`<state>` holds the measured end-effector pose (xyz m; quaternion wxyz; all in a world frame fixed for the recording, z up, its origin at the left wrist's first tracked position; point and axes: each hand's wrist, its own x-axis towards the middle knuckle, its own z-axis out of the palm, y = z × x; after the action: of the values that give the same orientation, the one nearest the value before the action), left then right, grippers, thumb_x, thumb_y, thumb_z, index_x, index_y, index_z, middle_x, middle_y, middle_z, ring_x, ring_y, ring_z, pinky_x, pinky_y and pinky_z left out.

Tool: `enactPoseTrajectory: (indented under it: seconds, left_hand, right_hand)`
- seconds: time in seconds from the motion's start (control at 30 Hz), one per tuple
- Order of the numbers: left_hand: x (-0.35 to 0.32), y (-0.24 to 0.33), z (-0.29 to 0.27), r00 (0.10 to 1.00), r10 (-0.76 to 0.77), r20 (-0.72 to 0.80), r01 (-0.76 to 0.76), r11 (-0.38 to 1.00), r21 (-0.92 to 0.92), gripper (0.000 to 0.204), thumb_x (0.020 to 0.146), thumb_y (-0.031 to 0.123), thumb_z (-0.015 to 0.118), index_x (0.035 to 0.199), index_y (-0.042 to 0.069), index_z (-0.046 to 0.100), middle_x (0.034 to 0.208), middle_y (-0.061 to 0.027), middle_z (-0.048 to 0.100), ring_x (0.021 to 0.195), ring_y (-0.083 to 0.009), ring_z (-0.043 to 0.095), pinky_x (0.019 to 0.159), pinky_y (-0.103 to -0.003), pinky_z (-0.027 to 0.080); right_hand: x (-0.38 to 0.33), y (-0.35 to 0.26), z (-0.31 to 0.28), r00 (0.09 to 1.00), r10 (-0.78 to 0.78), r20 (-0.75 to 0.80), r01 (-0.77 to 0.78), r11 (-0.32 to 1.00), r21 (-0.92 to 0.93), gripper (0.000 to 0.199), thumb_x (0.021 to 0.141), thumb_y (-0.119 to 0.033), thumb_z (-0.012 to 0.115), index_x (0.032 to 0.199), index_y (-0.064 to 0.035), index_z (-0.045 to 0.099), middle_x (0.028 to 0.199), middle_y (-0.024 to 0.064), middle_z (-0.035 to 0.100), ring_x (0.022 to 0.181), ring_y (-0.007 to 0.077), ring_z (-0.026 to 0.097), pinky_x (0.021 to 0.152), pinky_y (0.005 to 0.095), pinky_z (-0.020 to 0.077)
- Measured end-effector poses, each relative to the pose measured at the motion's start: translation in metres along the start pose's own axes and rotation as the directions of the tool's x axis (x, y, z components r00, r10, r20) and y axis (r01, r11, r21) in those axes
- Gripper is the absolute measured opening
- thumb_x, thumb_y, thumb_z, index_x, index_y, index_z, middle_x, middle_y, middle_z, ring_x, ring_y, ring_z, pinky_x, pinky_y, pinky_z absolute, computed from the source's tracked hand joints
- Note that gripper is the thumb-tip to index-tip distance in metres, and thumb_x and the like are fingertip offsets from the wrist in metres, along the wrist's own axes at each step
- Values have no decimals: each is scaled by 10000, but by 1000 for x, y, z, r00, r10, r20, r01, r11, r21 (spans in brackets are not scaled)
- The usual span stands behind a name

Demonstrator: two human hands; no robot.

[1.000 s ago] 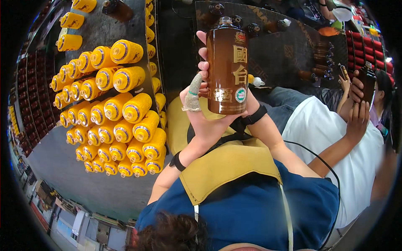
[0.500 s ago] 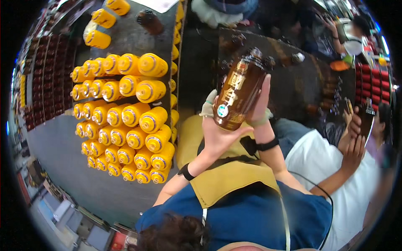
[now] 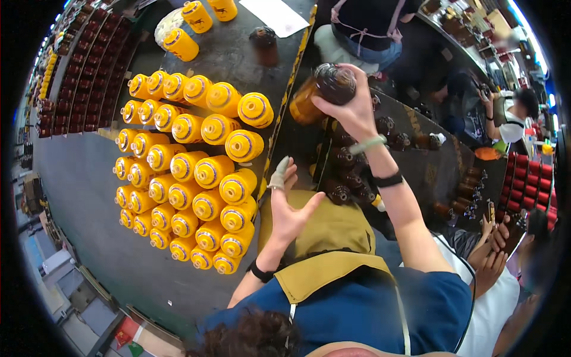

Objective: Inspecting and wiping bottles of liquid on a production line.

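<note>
My right hand (image 3: pixel 355 110) grips a brown glossy bottle (image 3: pixel 306 102) with a dark ridged top, held tilted over the gap between the tables. Part of the bottle is blurred. Its fingers wrap around the top end. My left hand (image 3: pixel 288 217) is empty with fingers apart, a pale cover on one fingertip, above my tan apron (image 3: pixel 318 223). Rows of yellow bottles (image 3: pixel 187 128) stand on the dark table (image 3: pixel 172 285) to the left of it. Several dark brown bottles (image 3: pixel 345 157) are grouped below my right forearm.
Farther back on the left table are a single brown bottle (image 3: pixel 263 47), a white sheet (image 3: pixel 276 15) and a few yellow bottles (image 3: pixel 180 44). A co-worker at the right holds a brown bottle (image 3: pixel 513 235). Red cylinders (image 3: pixel 529 181) are stacked beyond. Another person stands at the far side.
My left hand has let go of the brown bottle and dropped lower. My right hand has carried it up and away, now gripping its top end. The view has shifted.
</note>
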<state>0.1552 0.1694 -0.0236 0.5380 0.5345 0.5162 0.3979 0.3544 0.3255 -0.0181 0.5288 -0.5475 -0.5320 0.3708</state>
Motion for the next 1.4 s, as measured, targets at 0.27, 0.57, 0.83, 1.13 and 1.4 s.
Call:
enactPoseTrajectory:
  seconds: [0.27,0.57,0.83,1.13,1.4]
  left_hand:
    - [-13,-20,-23,987,-92,-133,76,990,-118,638,856,-4,703,1434,-15,433,1431,-140,490,1295,-247,515,1075,-378,446]
    - [0,-31,-45,988,-111,-105,99,989,-111,580,868,-7,694,1403,-7,472,1419,-124,511,1280,-235,524,1059,-367,456]
    - [10,-31,-49,991,-103,-90,93,990,-106,536,861,-17,692,1366,-3,515,1370,-107,531,1256,-215,537,1049,-352,459]
    - [8,-29,-43,993,-118,-6,117,988,-96,535,863,4,696,1368,-4,521,1337,-110,553,1232,-210,553,1047,-342,453]
    - [51,0,-34,1000,25,-10,-24,997,72,799,803,65,795,1484,-17,385,1493,-140,443,1351,-252,458,1124,-387,382]
  right_hand:
    - [84,94,127,999,27,-27,-32,977,-210,877,628,-289,935,1279,-55,396,1140,159,629,1080,282,653,978,375,513]
    - [98,127,172,992,48,117,-13,958,-287,979,590,-383,941,1332,-52,394,1231,229,581,1171,385,578,1018,446,463]
    - [171,120,143,972,-195,-133,111,875,-471,558,844,-427,766,1196,-14,633,1207,186,634,1200,342,542,1043,424,420]
    - [193,170,132,974,-155,-167,134,983,-128,325,812,-235,816,1044,-57,675,980,157,720,911,297,698,845,347,527]
    - [79,49,-19,981,44,-187,-24,994,108,224,992,-204,655,1173,-73,647,1050,6,679,934,80,609,828,225,477]
